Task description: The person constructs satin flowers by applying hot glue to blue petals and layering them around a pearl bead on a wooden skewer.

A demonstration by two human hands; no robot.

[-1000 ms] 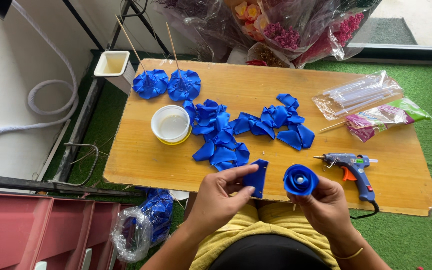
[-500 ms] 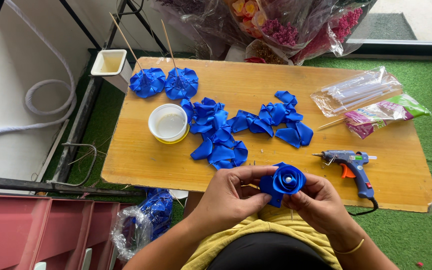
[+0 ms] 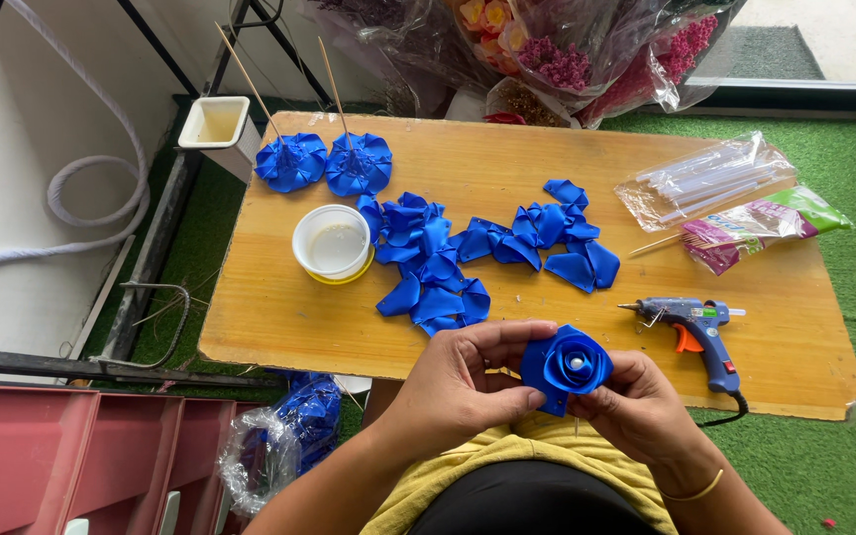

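Head view looks straight down on a blue ribbon rose [image 3: 567,365] held just off the near edge of the wooden surface [image 3: 279,327], over the person's lap. Both hands close on it from opposite sides: the left hand [image 3: 458,381] pinches the rose's left edge between thumb and fingers, its grip clamped on the outer petal, while the right hand [image 3: 636,401] cups the underside and right flank, its grip likewise closed on the flower; holding it this way seems to keep the wrapped layers from springing loose, and the open spiral faces up toward the camera so its centre can be seen. Just beyond the hands lies a loose heap of folded blue ribbon petals [image 3: 448,267], spread across the middle of the surface within easy reach. Left of that heap stands a small white round tub [image 3: 332,245], its top open. Right of the hands a blue glue gun [image 3: 694,327] lies on its side near the front edge, nozzle pointing left toward the work and its cord dropping off the edge. Farther back on the right are a clear bag of glue sticks [image 3: 705,178] and a green-and-pink packet [image 3: 760,226] touching it. At the far left corner lie two finished blue flowers on thin wooden sticks [image 3: 324,163], set apart from the loose pieces. Wrapped bouquets [image 3: 567,50] sit beyond the far edge on green turf.
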